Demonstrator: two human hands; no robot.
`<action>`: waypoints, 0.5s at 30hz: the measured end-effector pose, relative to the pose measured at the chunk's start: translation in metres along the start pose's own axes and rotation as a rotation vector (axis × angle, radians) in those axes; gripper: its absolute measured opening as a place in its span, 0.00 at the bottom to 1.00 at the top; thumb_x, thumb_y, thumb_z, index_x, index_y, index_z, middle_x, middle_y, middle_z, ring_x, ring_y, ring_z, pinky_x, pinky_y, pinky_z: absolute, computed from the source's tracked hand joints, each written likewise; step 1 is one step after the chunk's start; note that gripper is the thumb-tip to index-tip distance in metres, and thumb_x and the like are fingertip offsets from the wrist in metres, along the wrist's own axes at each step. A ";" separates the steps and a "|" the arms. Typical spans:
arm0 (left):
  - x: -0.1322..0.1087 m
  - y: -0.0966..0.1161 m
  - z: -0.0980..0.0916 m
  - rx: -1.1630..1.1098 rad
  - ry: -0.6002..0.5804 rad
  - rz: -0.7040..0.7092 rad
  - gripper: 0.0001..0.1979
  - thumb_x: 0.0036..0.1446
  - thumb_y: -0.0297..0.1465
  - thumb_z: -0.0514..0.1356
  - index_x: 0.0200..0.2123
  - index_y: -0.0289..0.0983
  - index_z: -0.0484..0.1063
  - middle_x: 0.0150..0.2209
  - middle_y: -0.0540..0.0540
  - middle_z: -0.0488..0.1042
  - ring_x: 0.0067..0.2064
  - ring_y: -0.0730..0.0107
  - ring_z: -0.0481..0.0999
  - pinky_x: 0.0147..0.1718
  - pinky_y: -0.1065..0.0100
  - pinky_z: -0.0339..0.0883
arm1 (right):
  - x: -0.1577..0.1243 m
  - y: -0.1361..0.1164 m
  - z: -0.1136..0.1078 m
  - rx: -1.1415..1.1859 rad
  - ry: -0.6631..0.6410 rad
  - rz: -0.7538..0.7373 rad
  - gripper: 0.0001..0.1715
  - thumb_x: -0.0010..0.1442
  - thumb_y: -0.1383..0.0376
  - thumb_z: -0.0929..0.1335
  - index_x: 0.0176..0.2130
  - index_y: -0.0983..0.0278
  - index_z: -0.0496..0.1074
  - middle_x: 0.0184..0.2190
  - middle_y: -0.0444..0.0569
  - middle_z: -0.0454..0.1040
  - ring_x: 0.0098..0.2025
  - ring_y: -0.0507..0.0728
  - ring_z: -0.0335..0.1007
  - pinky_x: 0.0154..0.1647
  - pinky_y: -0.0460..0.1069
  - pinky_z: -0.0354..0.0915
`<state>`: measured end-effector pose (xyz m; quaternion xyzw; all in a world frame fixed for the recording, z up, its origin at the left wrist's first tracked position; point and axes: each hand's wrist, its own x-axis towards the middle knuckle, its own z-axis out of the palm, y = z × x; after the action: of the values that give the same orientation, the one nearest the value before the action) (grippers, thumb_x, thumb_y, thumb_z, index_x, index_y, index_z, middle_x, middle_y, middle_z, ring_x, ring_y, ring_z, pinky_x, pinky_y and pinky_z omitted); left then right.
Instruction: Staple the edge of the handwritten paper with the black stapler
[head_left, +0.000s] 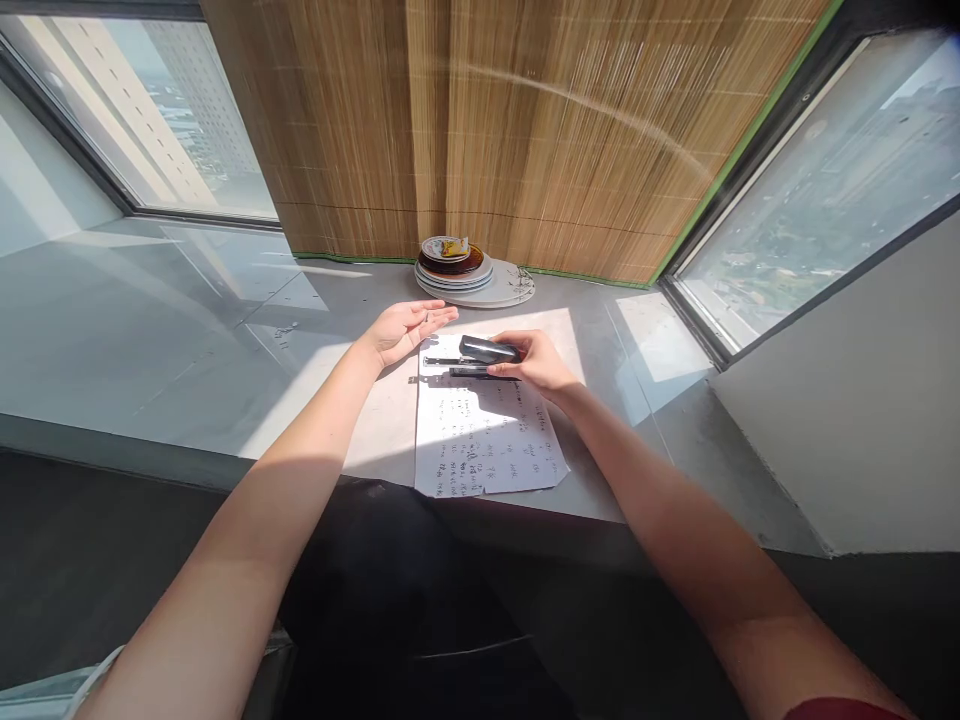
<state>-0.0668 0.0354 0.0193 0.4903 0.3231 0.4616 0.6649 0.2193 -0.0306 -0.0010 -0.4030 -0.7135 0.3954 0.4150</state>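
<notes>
A sheet of paper with handwriting (454, 430) lies on the sill in front of me. Over its upper part, my right hand (546, 362) grips a glossy black oblong object (486, 348), whose exact kind I cannot make out. A black pen (469, 371) extends from under the thumb of that hand. Another thin dark pen (444, 361) is beside it above the sheet; whether it is held too I cannot tell. My left hand (409, 328) is open, palm turned up and fingers stretched out, holding nothing, left of the sheet's top edge.
Behind the hands, stacked plates (454, 280) carry a small yellow packet (455, 247). A bamboo blind (525, 140) hangs down to the sill (180, 340). Windows flank it left and right. The sill's front edge is close to my body.
</notes>
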 end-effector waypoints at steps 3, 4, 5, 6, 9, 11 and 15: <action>-0.002 0.001 0.006 0.098 -0.005 0.013 0.11 0.70 0.27 0.68 0.53 0.31 0.79 0.55 0.29 0.84 0.61 0.51 0.84 0.70 0.49 0.73 | -0.001 -0.004 -0.002 -0.069 -0.194 0.010 0.22 0.54 0.52 0.83 0.44 0.59 0.83 0.42 0.50 0.85 0.43 0.62 0.80 0.46 0.59 0.77; -0.002 0.001 0.007 0.138 -0.008 0.017 0.13 0.68 0.29 0.71 0.52 0.31 0.79 0.53 0.30 0.85 0.59 0.51 0.86 0.68 0.48 0.74 | -0.001 -0.007 -0.001 -0.094 -0.243 0.008 0.21 0.56 0.51 0.82 0.44 0.59 0.83 0.43 0.50 0.85 0.44 0.62 0.80 0.47 0.58 0.77; -0.003 0.001 0.009 0.178 -0.014 0.023 0.16 0.65 0.32 0.75 0.51 0.32 0.80 0.51 0.31 0.86 0.55 0.50 0.87 0.66 0.48 0.76 | -0.001 -0.009 0.000 -0.115 -0.263 -0.001 0.21 0.59 0.49 0.81 0.45 0.59 0.83 0.44 0.50 0.85 0.45 0.62 0.79 0.47 0.58 0.76; -0.003 0.000 0.010 0.218 -0.022 0.029 0.19 0.61 0.35 0.78 0.50 0.32 0.80 0.48 0.32 0.86 0.52 0.50 0.88 0.63 0.47 0.78 | -0.001 -0.012 0.002 -0.135 -0.244 -0.022 0.22 0.62 0.47 0.79 0.47 0.58 0.82 0.47 0.51 0.85 0.47 0.62 0.79 0.49 0.58 0.75; -0.004 -0.001 0.016 0.328 -0.047 0.077 0.28 0.51 0.44 0.84 0.47 0.33 0.81 0.39 0.36 0.87 0.43 0.50 0.89 0.52 0.48 0.82 | 0.000 -0.018 0.009 -0.177 -0.057 -0.148 0.26 0.69 0.43 0.74 0.57 0.55 0.80 0.57 0.52 0.82 0.55 0.64 0.77 0.52 0.59 0.74; -0.004 -0.002 0.020 0.382 -0.060 0.134 0.31 0.47 0.48 0.84 0.44 0.34 0.82 0.35 0.38 0.86 0.40 0.50 0.89 0.46 0.50 0.82 | 0.001 -0.021 0.014 -0.194 0.013 -0.233 0.29 0.71 0.42 0.72 0.63 0.53 0.77 0.61 0.53 0.79 0.57 0.64 0.75 0.52 0.58 0.73; -0.006 -0.003 0.026 0.451 -0.114 0.233 0.29 0.47 0.51 0.83 0.38 0.35 0.81 0.32 0.41 0.84 0.36 0.55 0.87 0.40 0.56 0.81 | 0.002 -0.023 0.018 -0.187 -0.053 -0.260 0.26 0.75 0.44 0.69 0.63 0.53 0.76 0.60 0.52 0.79 0.57 0.63 0.75 0.52 0.57 0.73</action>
<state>-0.0449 0.0202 0.0249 0.6853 0.3213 0.4228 0.4983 0.1967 -0.0407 0.0139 -0.3337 -0.8040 0.2807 0.4043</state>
